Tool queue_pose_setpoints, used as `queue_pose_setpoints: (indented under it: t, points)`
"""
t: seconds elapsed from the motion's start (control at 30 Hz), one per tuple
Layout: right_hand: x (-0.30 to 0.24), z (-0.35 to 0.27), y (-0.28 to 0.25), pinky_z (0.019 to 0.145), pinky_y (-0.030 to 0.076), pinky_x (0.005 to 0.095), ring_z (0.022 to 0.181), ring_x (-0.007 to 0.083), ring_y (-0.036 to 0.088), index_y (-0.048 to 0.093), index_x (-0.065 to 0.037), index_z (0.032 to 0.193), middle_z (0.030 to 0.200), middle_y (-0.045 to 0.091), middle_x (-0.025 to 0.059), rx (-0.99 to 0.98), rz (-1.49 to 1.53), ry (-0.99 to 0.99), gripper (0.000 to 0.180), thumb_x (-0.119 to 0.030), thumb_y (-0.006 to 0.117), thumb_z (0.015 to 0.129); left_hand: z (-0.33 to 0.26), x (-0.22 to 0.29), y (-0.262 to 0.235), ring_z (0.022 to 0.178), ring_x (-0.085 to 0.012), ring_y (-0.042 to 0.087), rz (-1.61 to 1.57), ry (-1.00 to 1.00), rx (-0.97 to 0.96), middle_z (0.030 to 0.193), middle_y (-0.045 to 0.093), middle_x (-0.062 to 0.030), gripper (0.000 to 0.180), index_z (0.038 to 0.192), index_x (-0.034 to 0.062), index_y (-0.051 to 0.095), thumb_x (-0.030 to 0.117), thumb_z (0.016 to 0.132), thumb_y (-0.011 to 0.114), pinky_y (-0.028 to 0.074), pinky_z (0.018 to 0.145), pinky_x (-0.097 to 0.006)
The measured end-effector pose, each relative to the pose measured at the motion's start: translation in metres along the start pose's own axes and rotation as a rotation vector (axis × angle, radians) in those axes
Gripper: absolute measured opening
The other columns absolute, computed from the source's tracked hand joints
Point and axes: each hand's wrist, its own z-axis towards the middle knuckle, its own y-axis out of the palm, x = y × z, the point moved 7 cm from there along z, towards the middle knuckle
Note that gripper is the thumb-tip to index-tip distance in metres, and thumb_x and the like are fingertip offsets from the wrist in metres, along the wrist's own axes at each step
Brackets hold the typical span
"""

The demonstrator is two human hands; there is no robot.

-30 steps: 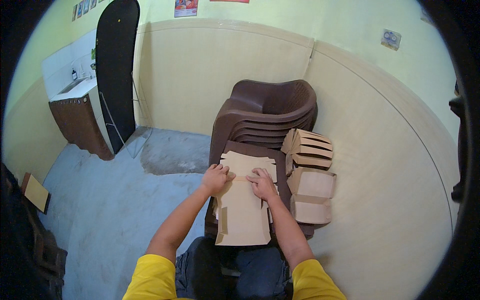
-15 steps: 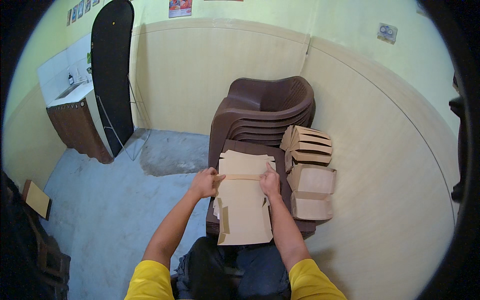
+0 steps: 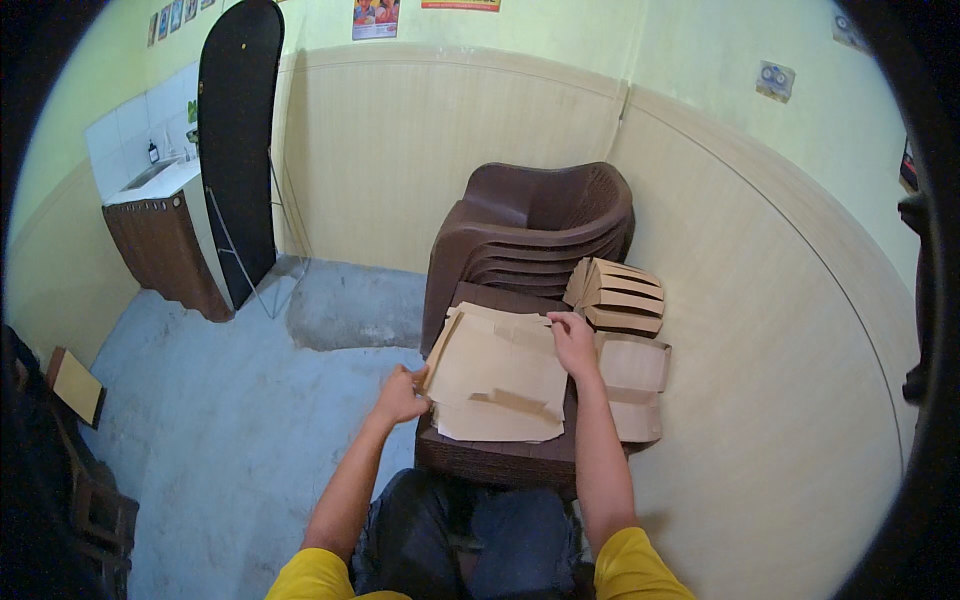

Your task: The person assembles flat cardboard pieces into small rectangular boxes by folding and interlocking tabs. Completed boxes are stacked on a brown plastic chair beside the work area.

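A pile of flat brown cardboard box blanks [image 3: 498, 376] lies on the seat of a stack of brown plastic chairs [image 3: 540, 225]. My left hand [image 3: 402, 393] grips the left edge of the top blank, lifting it slightly. My right hand [image 3: 573, 342] rests on the pile's right side, fingers pressing near its far edge. Beside it on the right sit folded cardboard boxes [image 3: 632, 366], and a bundle of folded boxes [image 3: 616, 296] stands behind them.
A beige panelled wall [image 3: 760, 330] curves close on the right. A brown cabinet with a sink [image 3: 160, 235] and a black board [image 3: 238, 140] stand at the left. Grey concrete floor [image 3: 230, 420] spreads to the left. A small cardboard piece [image 3: 75, 385] lies far left.
My left hand slid from the pile's far edge down to its left edge and lifted it. My right hand shifted a little toward the right side.
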Motion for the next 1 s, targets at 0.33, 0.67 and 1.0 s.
queue_pose_setpoints:
  t: [0.33,0.67,1.0]
  points:
    - [-0.072,-0.144,0.091,0.124,0.032,0.0567,0.135,0.0292,0.057,0.074,-0.012,0.122,0.135,0.067,0.0096,-0.291,-0.387,-0.52,0.043,-0.03,0.077,0.084,-0.037,0.052,0.001,0.109,-0.0393,0.067,0.014,0.14,0.142,0.111,0.066,-0.0157,0.056,0.126,0.0043,0.071,0.03,0.078,0.085,0.056,0.092,-0.05]
    - [-0.07,-0.153,0.107,0.13,0.02,0.0589,0.128,0.0246,0.062,0.077,-0.018,0.119,0.13,0.07,0.0058,-0.234,-0.373,-0.493,0.041,-0.041,0.078,0.085,-0.011,0.051,-0.02,0.097,-0.0406,0.068,0.009,0.489,0.068,0.104,0.067,-0.0144,0.025,0.105,0.0069,0.067,0.019,0.088,0.081,0.056,0.083,-0.049]
    - [-0.055,-0.148,0.114,0.128,0.024,0.0571,0.126,0.0244,0.062,0.079,-0.019,0.111,0.126,0.072,0.0035,-0.265,-0.336,-0.409,0.032,-0.043,0.078,0.09,-0.034,0.042,0.014,0.089,-0.0475,0.07,-0.148,0.189,0.41,0.098,0.072,-0.0232,0.03,0.124,0.0067,0.059,0.008,0.095,0.068,0.054,0.077,-0.057]
